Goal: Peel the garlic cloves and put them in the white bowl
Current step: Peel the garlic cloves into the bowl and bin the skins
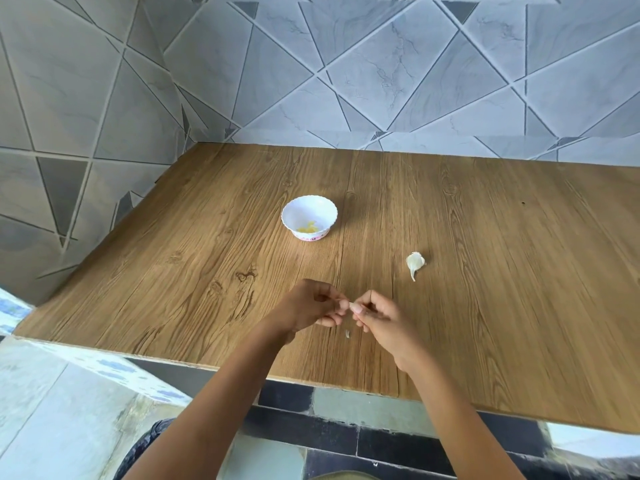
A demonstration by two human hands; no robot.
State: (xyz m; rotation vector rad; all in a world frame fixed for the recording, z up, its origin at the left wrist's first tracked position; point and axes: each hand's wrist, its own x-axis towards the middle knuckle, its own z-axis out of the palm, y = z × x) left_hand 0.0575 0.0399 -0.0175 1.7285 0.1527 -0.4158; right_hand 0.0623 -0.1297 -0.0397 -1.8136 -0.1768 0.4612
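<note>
Garlic clove [355, 307], pale and small, sits pinched between both hands above the near part of the wooden bench [485, 271]. The left hand [311, 306] and right hand [384, 318] meet at it, fingers [337, 320] curled closed around its ends, so most of it is hidden. Just below the hands a tiny scrap of peel [347, 334] lies on the bench. Farther out to the right rests a second clove [415, 263], unpeeled, with a pointed tail. Beyond that, toward the middle, stands the white bowl [309, 207] with a scalloped rim, holding yellowish pieces [308, 228]. Grey patterned wall tiles [381, 71] rise behind.
</note>
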